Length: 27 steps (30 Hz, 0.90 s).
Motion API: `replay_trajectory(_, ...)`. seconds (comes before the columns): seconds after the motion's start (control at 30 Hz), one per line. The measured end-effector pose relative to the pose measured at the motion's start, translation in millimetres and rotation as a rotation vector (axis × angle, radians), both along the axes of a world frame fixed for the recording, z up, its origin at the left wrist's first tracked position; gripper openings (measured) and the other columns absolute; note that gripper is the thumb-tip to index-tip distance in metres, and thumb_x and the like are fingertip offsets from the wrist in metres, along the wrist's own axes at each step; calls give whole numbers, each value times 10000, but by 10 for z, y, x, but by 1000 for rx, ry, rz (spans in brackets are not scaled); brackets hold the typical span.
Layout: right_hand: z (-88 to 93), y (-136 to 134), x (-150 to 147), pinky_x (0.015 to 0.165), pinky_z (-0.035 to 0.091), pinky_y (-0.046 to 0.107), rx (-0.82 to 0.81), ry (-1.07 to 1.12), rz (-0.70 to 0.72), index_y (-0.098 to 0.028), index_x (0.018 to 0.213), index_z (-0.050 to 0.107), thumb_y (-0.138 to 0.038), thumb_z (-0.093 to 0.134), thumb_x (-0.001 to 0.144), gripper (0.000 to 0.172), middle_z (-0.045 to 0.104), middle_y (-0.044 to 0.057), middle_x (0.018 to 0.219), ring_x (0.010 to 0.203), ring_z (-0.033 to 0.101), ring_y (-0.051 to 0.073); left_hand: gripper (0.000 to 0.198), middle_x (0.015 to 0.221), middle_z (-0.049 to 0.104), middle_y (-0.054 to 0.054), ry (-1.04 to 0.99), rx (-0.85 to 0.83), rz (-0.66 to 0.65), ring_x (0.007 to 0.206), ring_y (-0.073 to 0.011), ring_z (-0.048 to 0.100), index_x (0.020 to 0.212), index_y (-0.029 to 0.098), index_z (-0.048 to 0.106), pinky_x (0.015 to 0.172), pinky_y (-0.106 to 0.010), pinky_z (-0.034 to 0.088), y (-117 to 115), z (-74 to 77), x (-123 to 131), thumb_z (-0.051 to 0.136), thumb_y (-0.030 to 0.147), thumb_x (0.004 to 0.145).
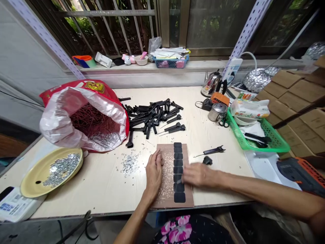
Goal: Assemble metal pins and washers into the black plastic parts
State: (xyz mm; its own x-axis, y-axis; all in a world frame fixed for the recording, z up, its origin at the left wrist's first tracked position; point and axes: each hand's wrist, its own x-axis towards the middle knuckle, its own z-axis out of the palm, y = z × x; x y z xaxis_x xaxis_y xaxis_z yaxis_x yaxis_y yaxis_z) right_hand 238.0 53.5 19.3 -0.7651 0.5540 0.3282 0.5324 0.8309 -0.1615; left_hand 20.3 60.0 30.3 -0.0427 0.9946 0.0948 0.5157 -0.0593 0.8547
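A brown board (166, 200) lies at the table's front edge, bearing a column of black rounded-square pads (179, 197) and pale specks. My left hand (154, 171) rests along the board's left edge, its fingers extended and lightly bent. Over the lower pads is my right hand (200, 174), blurred, with its fingers drawn together. A small pale piece shows at its fingertips, too smeared to name. Just beyond that hand lie a black-handled tool with a thin metal shaft (213, 150) and a small black part (207, 160). Small shiny metal pieces (130, 164) are scattered left of the board.
A red-and-white sack (109, 98) holds thin reddish rods. Black-handled tools (152, 115) are heaped behind the board. At left, a yellow dish (29, 183) holds shiny pieces. To the right stand a green basket (274, 146), metal pot (217, 112), kettle (212, 84) and cardboard boxes (297, 101).
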Motion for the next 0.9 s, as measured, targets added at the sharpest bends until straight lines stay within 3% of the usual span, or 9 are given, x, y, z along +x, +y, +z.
replay_trajectory(0.07,52,52,31,516,474,236,1,52,-154,-161,815,597,-159,328,959,305,553,8,700,638,505,109,423,907,631,-69,17,7,1,769,-178,590,1252,174,523,780,-355,469,-2,-2,9,348,384,929)
replay_trajectory(0.13,94,131,52,491,457,227,20,77,-198,-162,814,591,-151,332,955,295,544,12,689,634,502,112,421,923,633,-71,24,11,-3,775,-176,593,1256,177,517,777,-352,472,2,2,15,344,382,931)
replay_trajectory(0.33,133,193,21,492,417,225,8,67,-166,-171,833,585,-169,350,953,264,541,24,720,666,491,122,423,906,638,-76,56,13,4,766,-170,595,1249,153,520,768,-338,475,10,7,37,337,370,936)
replay_trajectory(0.53,127,-112,-57,544,325,246,7,-8,86,-155,769,559,-205,414,945,233,526,15,710,693,440,129,416,882,635,-67,79,31,0,741,-162,591,1237,143,530,767,-319,467,13,-11,44,331,353,939)
replay_trajectory(0.77,133,-155,-84,573,310,258,-97,57,-28,-155,799,597,-273,412,950,266,558,32,741,726,449,144,400,861,622,-60,96,53,-12,769,-168,593,1227,149,541,781,-319,457,8,-5,53,337,334,937)
replay_trajectory(0.9,239,4,213,619,349,250,-191,73,-266,-156,889,614,-297,409,953,257,597,50,826,789,491,150,401,919,616,-73,75,29,-15,780,-173,587,1235,149,531,761,-324,464,-16,29,27,340,335,935)
